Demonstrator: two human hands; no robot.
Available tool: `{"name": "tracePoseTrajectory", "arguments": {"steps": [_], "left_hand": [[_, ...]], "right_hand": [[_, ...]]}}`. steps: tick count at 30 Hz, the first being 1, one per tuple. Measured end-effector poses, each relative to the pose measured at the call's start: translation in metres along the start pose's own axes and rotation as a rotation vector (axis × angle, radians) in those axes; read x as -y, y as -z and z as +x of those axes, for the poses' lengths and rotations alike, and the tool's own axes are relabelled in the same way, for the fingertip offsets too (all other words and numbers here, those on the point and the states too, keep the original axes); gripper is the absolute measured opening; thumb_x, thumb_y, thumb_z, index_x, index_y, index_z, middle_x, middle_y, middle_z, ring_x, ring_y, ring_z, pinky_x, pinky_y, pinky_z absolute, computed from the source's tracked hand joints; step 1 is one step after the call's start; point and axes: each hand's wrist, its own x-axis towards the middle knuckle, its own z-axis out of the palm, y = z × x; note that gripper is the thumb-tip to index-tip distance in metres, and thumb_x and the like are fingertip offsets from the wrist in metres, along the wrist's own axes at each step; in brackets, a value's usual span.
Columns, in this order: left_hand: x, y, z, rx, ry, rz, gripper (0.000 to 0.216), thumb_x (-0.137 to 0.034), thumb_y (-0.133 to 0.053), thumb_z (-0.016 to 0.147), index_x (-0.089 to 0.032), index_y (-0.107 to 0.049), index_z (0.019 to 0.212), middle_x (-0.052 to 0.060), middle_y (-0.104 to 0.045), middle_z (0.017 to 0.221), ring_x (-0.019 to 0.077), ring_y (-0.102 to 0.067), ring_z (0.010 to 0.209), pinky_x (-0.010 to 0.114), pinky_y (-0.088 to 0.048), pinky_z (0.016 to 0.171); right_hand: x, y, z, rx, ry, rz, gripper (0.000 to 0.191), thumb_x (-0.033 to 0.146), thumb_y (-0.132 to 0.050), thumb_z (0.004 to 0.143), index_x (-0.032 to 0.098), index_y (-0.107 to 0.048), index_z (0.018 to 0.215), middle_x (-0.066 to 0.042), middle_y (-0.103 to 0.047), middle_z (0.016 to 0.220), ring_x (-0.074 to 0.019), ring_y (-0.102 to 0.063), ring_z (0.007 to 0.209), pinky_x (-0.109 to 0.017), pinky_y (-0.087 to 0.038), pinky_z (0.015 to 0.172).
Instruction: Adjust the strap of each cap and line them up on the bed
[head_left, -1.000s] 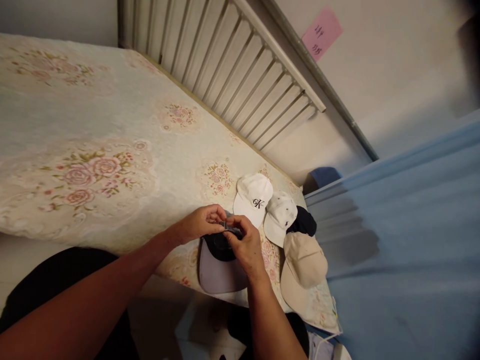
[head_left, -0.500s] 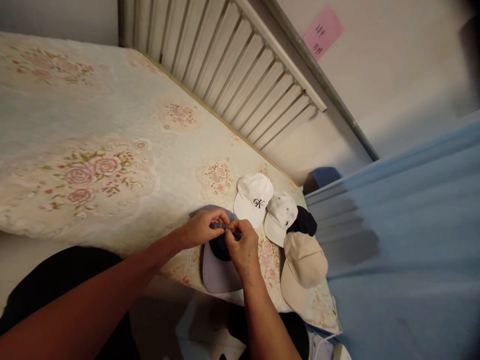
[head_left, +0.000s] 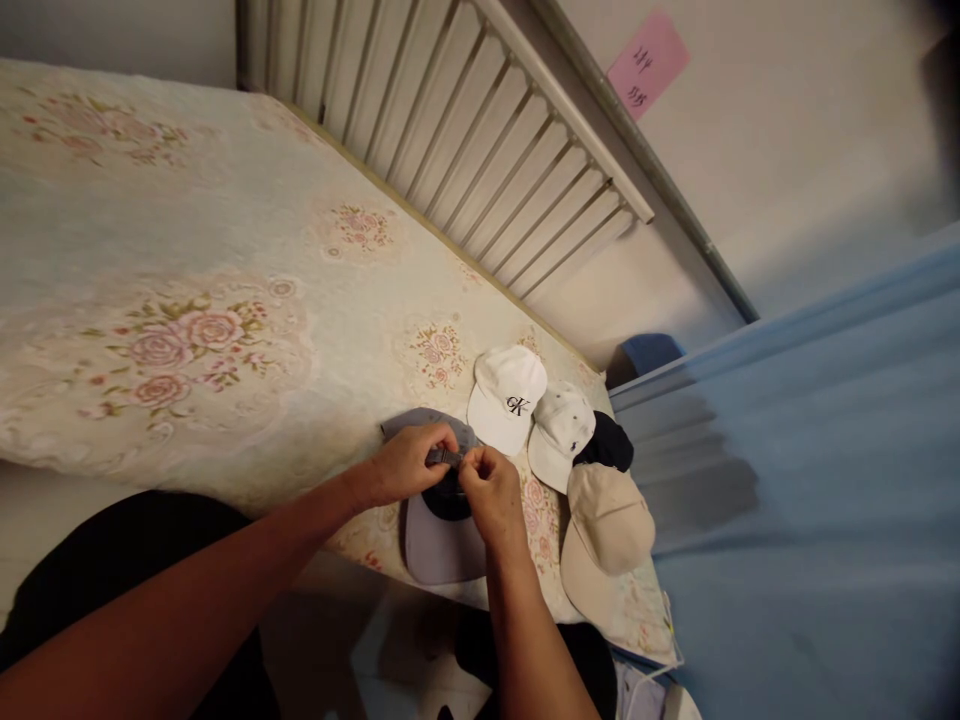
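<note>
A grey baseball cap (head_left: 444, 556) lies at the near edge of the bed, its brim toward me and its dark inside partly showing. Above it, my left hand (head_left: 414, 460) pinches the cap's dark back strap (head_left: 441, 457) near a small buckle. My right hand (head_left: 491, 492) is closed on the strap's other end, just right of the buckle. Fingers cover much of the strap. Close beyond my hands rests a white cap (head_left: 511, 385) with dark letters, and beside it a second white cap (head_left: 562, 425) with a small dark emblem.
A beige cap (head_left: 611, 525) and a black cap (head_left: 609, 443) lie to the right on the flowered bed cover (head_left: 352, 330). A barred metal headboard (head_left: 480, 150) runs along the back. Blue curtain (head_left: 810, 480) hangs at the right; a pink note (head_left: 648, 64) is on the wall.
Both hands have shifted slightly right, still at the strap. The right fingers have moved along to the strap's end, and more of the strap by the buckle now shows.
</note>
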Motion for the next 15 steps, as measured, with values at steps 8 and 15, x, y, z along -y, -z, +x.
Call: {"name": "tracePoseTrajectory", "arguments": {"steps": [8,15], "left_hand": [[-0.001,0.005,0.001,0.022,0.007,-0.023,0.018,-0.009,-0.055,0.065,-0.019,-0.056,0.079,-0.002,-0.058,0.071,0.013,-0.051,0.065,0.026,-0.037,0.062],[0.005,0.004,0.001,0.046,0.08,-0.176,0.014,-0.015,-0.058,0.068,-0.018,-0.055,0.081,-0.002,-0.055,0.071,0.0129,-0.051,0.067,0.025,-0.039,0.063]], "right_hand": [[0.001,0.017,-0.006,-0.042,-0.061,0.137,0.013,0.03,-0.056,0.073,0.019,-0.055,0.065,0.006,-0.045,0.056,-0.0103,-0.04,0.053,-0.023,-0.032,0.051],[-0.012,-0.005,-0.03,0.088,-0.186,0.539,0.021,0.039,-0.061,0.078,0.019,-0.058,0.072,0.004,-0.055,0.055,-0.0099,-0.049,0.049,-0.023,-0.039,0.052]]}}
